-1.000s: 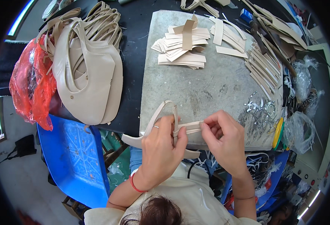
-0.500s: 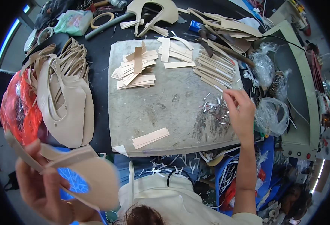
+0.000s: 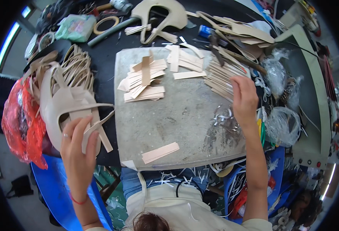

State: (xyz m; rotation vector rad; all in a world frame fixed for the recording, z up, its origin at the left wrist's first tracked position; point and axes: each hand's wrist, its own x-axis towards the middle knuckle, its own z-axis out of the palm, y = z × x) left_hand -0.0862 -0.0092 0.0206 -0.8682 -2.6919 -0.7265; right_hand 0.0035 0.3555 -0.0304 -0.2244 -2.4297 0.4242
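My left hand (image 3: 77,144) is over the left pile of flat beige pieces with cut-out openings, its fingers spread and stretched out. Under those fingers lies a beige cut-out piece (image 3: 57,104) with narrow straps; one strap passes close to my thumb. My right hand (image 3: 246,102) is at the right side of the grey board, fingertips pinched together at the ends of a row of beige strips (image 3: 221,79). Whether a strip is between those fingertips is hidden.
On the grey board (image 3: 169,127) are a heap of short beige strips (image 3: 144,81), two strips (image 3: 160,153) near the front and small metal bits (image 3: 227,119). A red plastic bag (image 3: 21,119) stands left, a clear bag (image 3: 281,125) right. Below left is a blue bin (image 3: 57,192).
My left hand has moved up and forward, bringing the beige cut-out piece from near my lap onto the left pile. My right hand has shifted slightly farther along the strip row.
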